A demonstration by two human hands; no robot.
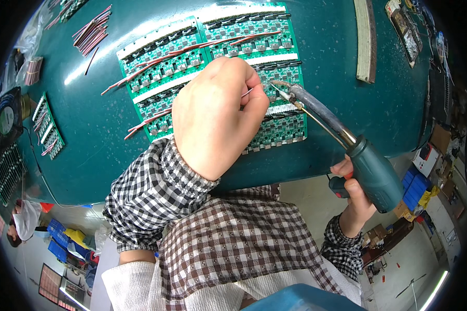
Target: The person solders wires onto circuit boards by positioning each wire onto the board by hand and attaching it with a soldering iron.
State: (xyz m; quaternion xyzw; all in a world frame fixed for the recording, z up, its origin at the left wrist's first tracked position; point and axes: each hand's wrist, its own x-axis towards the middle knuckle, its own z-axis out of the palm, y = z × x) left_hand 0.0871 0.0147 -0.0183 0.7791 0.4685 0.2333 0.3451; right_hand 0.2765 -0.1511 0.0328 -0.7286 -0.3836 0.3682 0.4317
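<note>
The green circuit panel [228, 62] is lying flat on the teal bench [98, 129], and everything here is placed from it. The left hand [215, 116] is resting over the panel's near middle, pinching a thin red wire [246, 93] whose tip is pointing right. The right hand [355, 199], off the panel's near right corner, is gripping a soldering gun [371, 173]. Its long axis is slanting up-left, its tip [277, 89] sitting just right of the left hand's fingers. More wired boards [49, 127] are lying well left of the panel.

black-and-white checked sleeve covers with gathered elastic cuffs over a white knit top, hands bare.
</note>
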